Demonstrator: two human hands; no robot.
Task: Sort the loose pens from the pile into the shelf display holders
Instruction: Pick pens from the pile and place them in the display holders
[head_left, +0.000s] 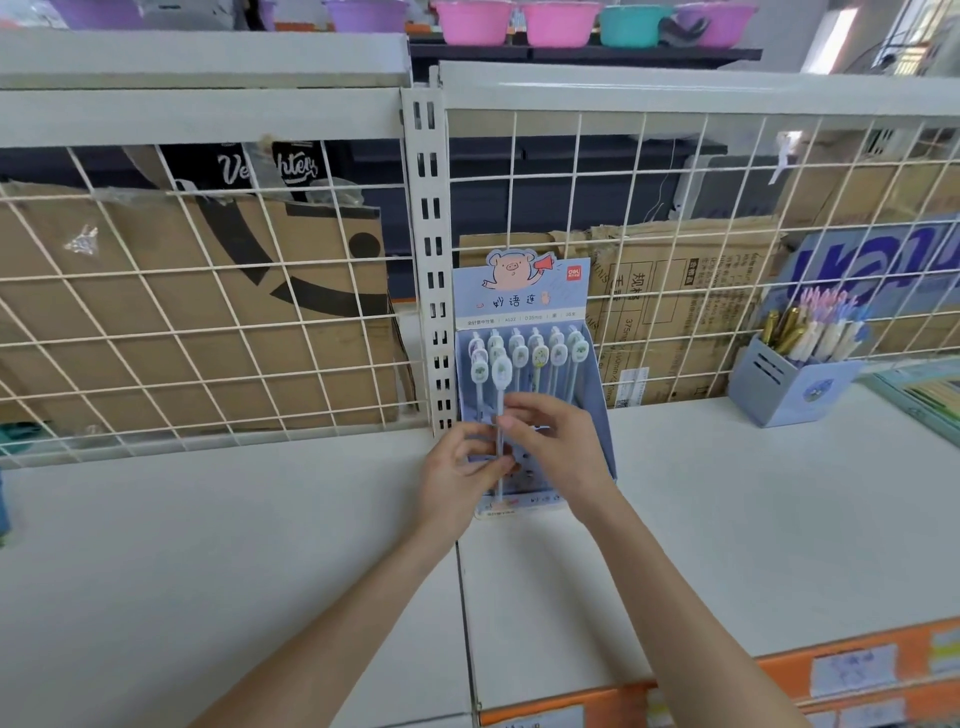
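A light-blue cardboard display holder (595, 395) with a pig picture on its header stands on the white shelf against the wire grid. Several pens with oval white charm tops stand in its rows. One pen (501, 374) with a white oval top stands upright in front of the holder, and both hands are on its thin clear barrel. My right hand (558, 447) pinches the barrel from the right near its middle. My left hand (457, 480) grips the barrel lower down from the left. The holder's lower front is partly hidden behind my hands.
A second blue holder (789, 389) full of gold and pastel pens stands at the right. The white shelf (727, 493) spreads in front; its front edge carries orange price strips (857, 670). Cardboard boxes sit behind the wire grid (208, 291). Coloured bowls (561, 23) line a far shelf.
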